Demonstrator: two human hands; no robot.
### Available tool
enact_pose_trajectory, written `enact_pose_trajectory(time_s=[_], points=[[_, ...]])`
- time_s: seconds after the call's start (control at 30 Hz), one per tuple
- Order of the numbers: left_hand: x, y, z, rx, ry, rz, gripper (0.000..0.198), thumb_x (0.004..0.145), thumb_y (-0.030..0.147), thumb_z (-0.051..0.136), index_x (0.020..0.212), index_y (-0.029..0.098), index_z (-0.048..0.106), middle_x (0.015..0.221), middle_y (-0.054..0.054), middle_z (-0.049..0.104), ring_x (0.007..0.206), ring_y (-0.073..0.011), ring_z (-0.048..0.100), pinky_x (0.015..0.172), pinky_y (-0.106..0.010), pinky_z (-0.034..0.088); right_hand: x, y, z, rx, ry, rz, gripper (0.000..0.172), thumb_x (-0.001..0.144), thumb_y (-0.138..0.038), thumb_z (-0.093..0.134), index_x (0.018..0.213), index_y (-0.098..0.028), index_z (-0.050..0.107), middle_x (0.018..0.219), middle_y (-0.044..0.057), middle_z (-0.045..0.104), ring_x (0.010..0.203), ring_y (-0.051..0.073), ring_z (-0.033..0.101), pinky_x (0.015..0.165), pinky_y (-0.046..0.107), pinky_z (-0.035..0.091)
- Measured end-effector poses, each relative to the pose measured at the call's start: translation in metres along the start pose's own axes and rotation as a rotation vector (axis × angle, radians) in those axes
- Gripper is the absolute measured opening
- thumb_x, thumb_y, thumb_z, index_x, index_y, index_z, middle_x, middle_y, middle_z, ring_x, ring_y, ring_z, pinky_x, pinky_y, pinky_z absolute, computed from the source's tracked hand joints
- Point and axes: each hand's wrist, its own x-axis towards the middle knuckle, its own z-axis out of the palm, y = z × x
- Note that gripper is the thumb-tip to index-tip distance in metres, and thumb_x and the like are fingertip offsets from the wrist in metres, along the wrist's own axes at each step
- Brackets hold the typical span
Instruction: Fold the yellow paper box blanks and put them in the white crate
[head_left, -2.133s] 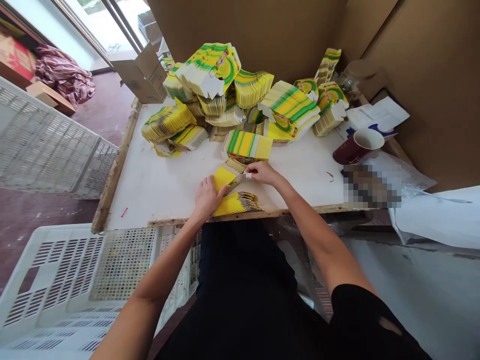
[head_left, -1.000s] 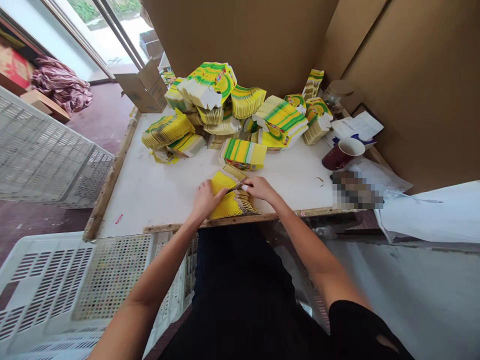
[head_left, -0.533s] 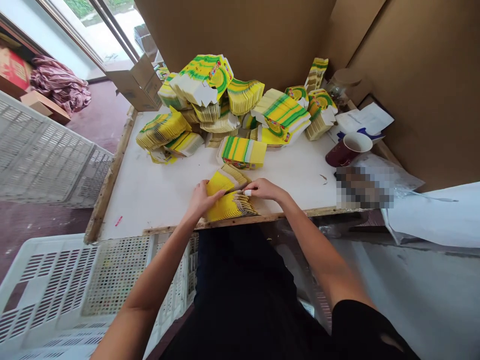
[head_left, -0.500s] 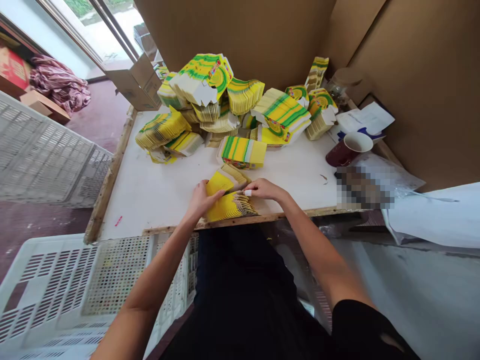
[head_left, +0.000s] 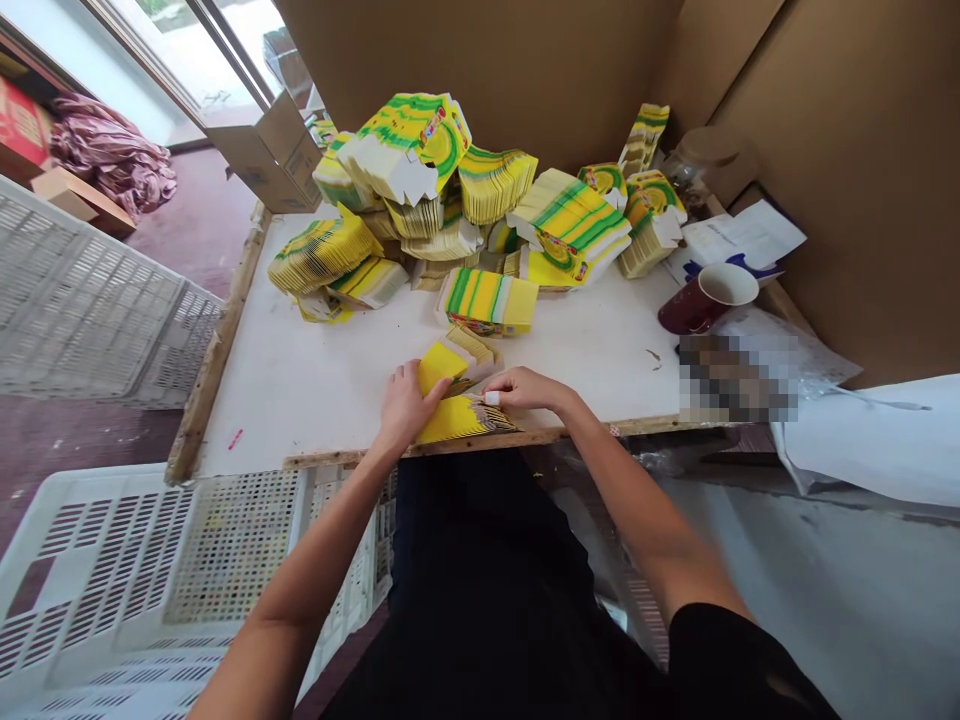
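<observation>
I take the near bundle of yellow cartons (head_left: 446, 420) as the centre of my clock, with 12 pointing away from the wearer; it lies along the front edge of the white table (head_left: 330, 380). Touching its far side, at 12, I have a second yellow bundle (head_left: 442, 365).

The left hand (head_left: 405, 402) comes in between 9 and 10, resting on both bundles, thumb spread away from the fingers; I cannot tell how firmly it grips. The right hand (head_left: 525, 388) sits at 2, fingertips drawn together at the near bundle's fanned ends, white wrapping (head_left: 492, 398) on one digit. Whether a carton is pinched there I cannot tell.

At 12, just beyond, lies a green, yellow and white striped stack (head_left: 487, 303). The larger carton pile (head_left: 405, 150) spans 11 to 1; its uppermost end panel shows a round green design and multicoloured lettering, too small for me to read.

At 2, I see a dark red mug (head_left: 684, 306) and, farther out, white paper (head_left: 750, 238) bearing faint print I cannot make out. A red box (head_left: 22, 125) at 10 carries pale printing, also illegible from here. A pink scrap (head_left: 235, 439) lies at 9.
</observation>
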Motion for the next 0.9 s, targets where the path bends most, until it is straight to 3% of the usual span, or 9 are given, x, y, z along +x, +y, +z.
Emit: enact_pose_trajectory(time_s=[0.07, 0.13, 0.2, 0.27, 0.5, 0.7, 0.9], points=[[-0.002, 0.002, 0.001, 0.025, 0.016, -0.001, 0.047, 0.087, 0.044, 0.051, 0.122, 0.012, 0.048, 0.12, -0.017, 0.059, 0.115, -0.0299, 0.054, 0.097, -0.041, 0.042, -0.004, 0.0, 0.003, 0.007, 0.11, 0.028, 0.026, 0.079, -0.032, 0.053, 0.078, -0.014, 0.071, 0.075, 0.002, 0.069, 0.071, 0.016, 0.058, 0.066, 0.024, 0.041], [-0.003, 0.001, 0.003, 0.039, 0.031, 0.007, 0.047, 0.087, 0.044, 0.051, 0.121, 0.013, 0.049, 0.118, -0.017, 0.059, 0.114, -0.0302, 0.054, 0.096, -0.041, 0.042, -0.004, -0.001, 0.005, -0.012, 0.315, 0.07, 0.025, 0.081, -0.029, 0.054, 0.089, -0.014, 0.073, 0.084, 0.004, 0.072, 0.074, 0.017, 0.061, 0.069, 0.026, 0.044], [-0.003, 0.0, 0.005, 0.044, 0.049, 0.023, 0.046, 0.086, 0.045, 0.051, 0.12, 0.014, 0.049, 0.116, -0.016, 0.06, 0.112, -0.0301, 0.055, 0.096, -0.041, 0.043, -0.001, -0.003, 0.008, -0.088, 0.514, 0.075, 0.027, 0.084, -0.025, 0.054, 0.102, -0.015, 0.071, 0.093, 0.006, 0.072, 0.077, 0.017, 0.062, 0.072, 0.027, 0.046], [-0.002, -0.001, 0.007, 0.048, 0.066, 0.031, 0.045, 0.086, 0.045, 0.051, 0.119, 0.014, 0.05, 0.115, -0.016, 0.061, 0.111, -0.0296, 0.055, 0.095, -0.04, 0.043, 0.002, -0.005, 0.01, -0.23, 0.619, 0.054, 0.029, 0.085, -0.02, 0.053, 0.108, -0.017, 0.07, 0.099, 0.007, 0.07, 0.082, 0.018, 0.062, 0.074, 0.028, 0.047], [-0.004, 0.0, 0.008, 0.076, 0.079, 0.022, 0.046, 0.087, 0.045, 0.052, 0.119, 0.012, 0.05, 0.115, -0.016, 0.061, 0.11, -0.0296, 0.056, 0.095, -0.039, 0.042, 0.0, 0.0, 0.018, -0.554, 0.683, -0.041, 0.026, 0.089, -0.018, 0.048, 0.095, -0.02, 0.073, 0.093, 0.009, 0.063, 0.09, 0.02, 0.056, 0.074, 0.029, 0.046], [-0.006, 0.001, 0.008, 0.082, 0.078, 0.014, 0.048, 0.087, 0.046, 0.052, 0.12, 0.011, 0.049, 0.115, -0.017, 0.06, 0.11, -0.0299, 0.056, 0.094, -0.04, 0.043, -0.002, 0.002, 0.02, -0.617, 0.694, -0.099, 0.025, 0.088, -0.014, 0.048, 0.088, -0.019, 0.072, 0.095, 0.009, 0.061, 0.093, 0.022, 0.052, 0.079, 0.032, 0.045], [-0.007, 0.001, 0.009, 0.084, 0.091, 0.029, 0.048, 0.087, 0.047, 0.052, 0.119, 0.011, 0.05, 0.113, -0.016, 0.06, 0.11, -0.0298, 0.055, 0.095, -0.039, 0.042, 0.002, 0.001, 0.021, -0.607, 0.686, -0.1, 0.023, 0.086, -0.013, 0.05, 0.095, -0.021, 0.071, 0.096, 0.009, 0.059, 0.093, 0.023, 0.052, 0.082, 0.033, 0.045]])
